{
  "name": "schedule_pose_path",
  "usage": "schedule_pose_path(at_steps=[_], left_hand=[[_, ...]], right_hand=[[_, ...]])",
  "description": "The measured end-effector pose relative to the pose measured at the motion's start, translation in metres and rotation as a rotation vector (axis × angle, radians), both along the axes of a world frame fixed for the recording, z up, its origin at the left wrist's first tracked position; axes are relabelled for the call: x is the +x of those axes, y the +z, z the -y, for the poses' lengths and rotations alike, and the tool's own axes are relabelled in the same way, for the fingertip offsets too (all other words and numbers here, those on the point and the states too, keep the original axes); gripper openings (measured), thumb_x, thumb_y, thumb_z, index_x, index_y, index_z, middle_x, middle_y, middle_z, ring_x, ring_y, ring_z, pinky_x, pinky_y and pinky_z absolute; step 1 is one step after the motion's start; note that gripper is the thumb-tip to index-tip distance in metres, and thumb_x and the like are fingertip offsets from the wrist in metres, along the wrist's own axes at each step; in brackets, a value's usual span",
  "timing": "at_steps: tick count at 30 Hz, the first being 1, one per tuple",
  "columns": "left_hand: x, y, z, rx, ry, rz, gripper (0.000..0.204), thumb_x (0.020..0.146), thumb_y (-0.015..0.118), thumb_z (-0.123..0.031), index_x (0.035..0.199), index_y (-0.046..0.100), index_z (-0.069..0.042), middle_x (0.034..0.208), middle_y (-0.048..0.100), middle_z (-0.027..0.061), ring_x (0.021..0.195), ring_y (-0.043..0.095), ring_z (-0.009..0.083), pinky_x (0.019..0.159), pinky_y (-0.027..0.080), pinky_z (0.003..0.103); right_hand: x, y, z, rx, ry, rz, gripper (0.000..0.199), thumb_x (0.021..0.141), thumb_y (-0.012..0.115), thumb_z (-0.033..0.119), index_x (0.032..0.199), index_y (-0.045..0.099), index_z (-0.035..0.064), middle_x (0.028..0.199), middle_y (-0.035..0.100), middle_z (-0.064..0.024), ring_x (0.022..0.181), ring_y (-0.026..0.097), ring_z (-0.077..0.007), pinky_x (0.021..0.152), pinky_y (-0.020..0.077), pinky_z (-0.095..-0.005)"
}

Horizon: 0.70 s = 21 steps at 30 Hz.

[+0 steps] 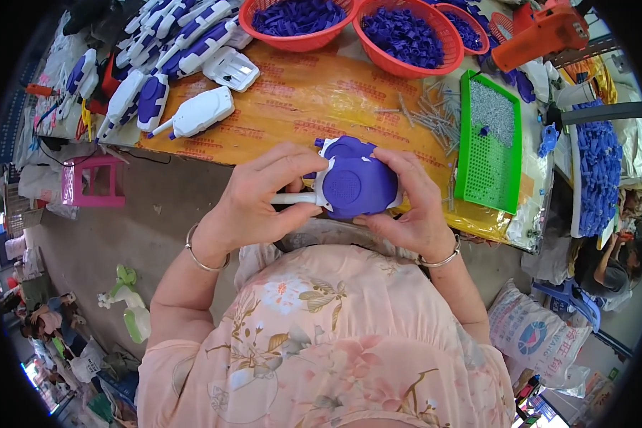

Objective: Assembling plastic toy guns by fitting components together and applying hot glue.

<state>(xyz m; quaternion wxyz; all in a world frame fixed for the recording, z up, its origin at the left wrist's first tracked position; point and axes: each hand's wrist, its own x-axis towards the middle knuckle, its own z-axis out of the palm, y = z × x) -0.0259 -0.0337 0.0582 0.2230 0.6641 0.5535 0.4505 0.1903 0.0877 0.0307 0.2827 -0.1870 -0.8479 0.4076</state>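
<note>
In front of my chest, at the table's near edge, I hold a purple-and-white toy walkie-talkie [360, 184] in both hands. Its white antenna points left. The fingers of my left hand [253, 196] close around the antenna end, thumb below and forefinger above. Around the opposite end wraps my right hand [419, 207], fingers on top and thumb underneath. A second purple part with white edges [346, 148] shows just behind the upper side; whether it is joined to the first is unclear.
Similar handsets [185, 43] are heaped at the back left, with a white one [203, 113] lying nearer. Red baskets [406, 69] hold purple parts. Loose metal rods [435, 118] lie beside a green tray [488, 167] of small metal pieces. An orange power tool [538, 41] hangs at the right.
</note>
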Motion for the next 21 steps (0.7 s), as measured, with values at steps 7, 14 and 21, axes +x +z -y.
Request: schedule_pose_path(at_steps=[7, 14, 21], left_hand=[[-0.009, -0.004, 0.006, 0.019, 0.091, 0.013, 0.057, 0.062, 0.082, -0.006, 0.115, 0.06, -0.002, 0.099, 0.062, 0.0096, 0.071, 0.056, 0.0166, 0.065, 0.047, 0.029], [-0.103, -0.026, 0.023, -0.06, 0.763, -0.585, 0.052, 0.068, 0.071, -0.005, 0.117, 0.054, -0.003, 0.115, 0.054, 0.0165, 0.108, 0.052, 0.0351, 0.093, 0.043, 0.042], [-0.136, -0.045, 0.032, -0.238, 0.641, -0.706, 0.06, 0.065, 0.069, -0.007, 0.122, 0.051, -0.005, 0.111, 0.055, 0.0162, 0.107, 0.052, 0.0336, 0.095, 0.04, 0.042]], right_hand=[[-0.007, -0.003, 0.0, 0.046, -0.015, -0.019, 0.069, 0.057, 0.085, 0.01, 0.118, 0.054, 0.0003, 0.107, 0.06, -0.0158, 0.099, 0.059, -0.0313, 0.087, 0.0474, -0.0364], [-0.031, -0.012, -0.024, 0.012, -0.263, 0.012, 0.062, 0.062, 0.081, 0.009, 0.117, 0.053, -0.0023, 0.106, 0.059, -0.0153, 0.098, 0.058, -0.03, 0.088, 0.046, -0.0356], [-0.043, -0.022, -0.034, 0.178, -0.327, 0.179, 0.065, 0.069, 0.079, 0.02, 0.123, 0.05, -0.0016, 0.106, 0.055, -0.0186, 0.1, 0.053, -0.0348, 0.087, 0.0439, -0.0405]])
